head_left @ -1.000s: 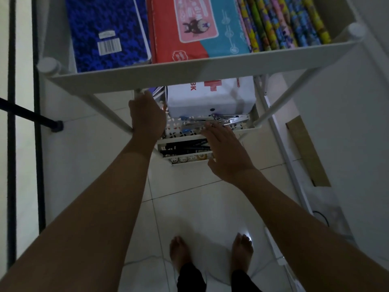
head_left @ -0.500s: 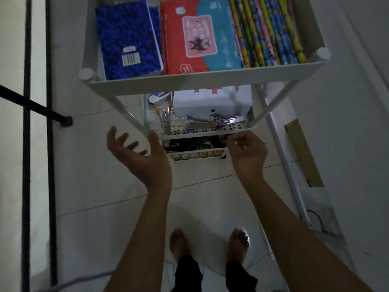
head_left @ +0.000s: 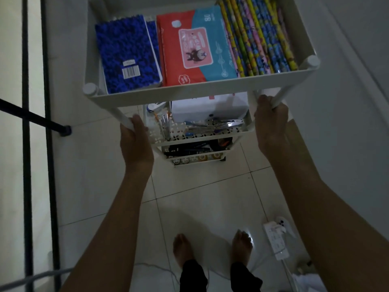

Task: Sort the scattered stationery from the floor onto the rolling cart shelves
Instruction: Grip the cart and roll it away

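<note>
A white rolling cart (head_left: 189,92) stands before me, seen from above. Its top shelf holds a blue notebook (head_left: 128,62), a red and teal wipes pack (head_left: 195,51) and patterned paper rolls (head_left: 259,36). On the shelf below lie a white box (head_left: 208,108) and metal tools (head_left: 216,125). Dark pens (head_left: 189,148) fill the shelf under that, with tape rolls (head_left: 200,158) lowest. My left hand (head_left: 135,144) grips the cart's front left post. My right hand (head_left: 271,125) grips the front right post.
A white power strip (head_left: 275,237) with cable lies on the tiled floor at the right, near my bare feet (head_left: 212,249). A black rod (head_left: 33,119) and black frame bars stand to the left. A wall runs along the right.
Both hands left the middle shelf, moved outward and closed on the cart's two front posts. The view has pulled back from the cart.
</note>
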Demonstrator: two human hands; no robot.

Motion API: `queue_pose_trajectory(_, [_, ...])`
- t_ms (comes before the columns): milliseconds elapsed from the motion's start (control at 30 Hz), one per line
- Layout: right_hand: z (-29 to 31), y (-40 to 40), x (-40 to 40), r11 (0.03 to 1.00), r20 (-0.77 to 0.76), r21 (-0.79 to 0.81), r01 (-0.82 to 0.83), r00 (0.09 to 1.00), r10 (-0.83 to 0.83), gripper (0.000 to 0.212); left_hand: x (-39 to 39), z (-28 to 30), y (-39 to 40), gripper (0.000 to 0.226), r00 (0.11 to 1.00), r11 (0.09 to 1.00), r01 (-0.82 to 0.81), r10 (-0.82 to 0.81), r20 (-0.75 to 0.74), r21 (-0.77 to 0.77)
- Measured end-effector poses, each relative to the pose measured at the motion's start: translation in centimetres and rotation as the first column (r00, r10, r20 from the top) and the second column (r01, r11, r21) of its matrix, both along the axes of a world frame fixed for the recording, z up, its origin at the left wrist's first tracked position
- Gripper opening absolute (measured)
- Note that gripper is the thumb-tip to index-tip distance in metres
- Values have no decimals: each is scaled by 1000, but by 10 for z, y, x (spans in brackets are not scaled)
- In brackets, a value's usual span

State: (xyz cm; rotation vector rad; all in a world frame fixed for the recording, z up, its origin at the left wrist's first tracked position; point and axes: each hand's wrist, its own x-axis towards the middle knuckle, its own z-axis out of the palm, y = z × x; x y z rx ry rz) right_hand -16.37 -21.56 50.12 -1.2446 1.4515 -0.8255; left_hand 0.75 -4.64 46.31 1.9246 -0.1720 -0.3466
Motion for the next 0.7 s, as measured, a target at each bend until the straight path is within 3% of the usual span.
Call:
queue_pose_trajectory(133, [14, 5, -6, 998, -66, -3, -69, 995, 68, 33, -6, -4, 1, 12, 999, 999, 43, -43, 14, -26])
queue_pose_trajectory(267, [22, 4, -12, 993, -83, 22, -115, 990, 117, 30, -3, 9, -1, 29, 993, 983, -25, 3, -122, -180])
queue_pose_trajectory(400, [17, 3, -9, 993, -5, 46, -106, 994, 106, 16, 2, 9, -1, 35, 993, 990, 2, -19, -116, -143])
queue_pose_trajectory(700, [-2, -9, -13, 992, 18, 8, -129, 991, 129, 31, -2, 6, -9, 22, 991, 995, -35, 23, -132, -90])
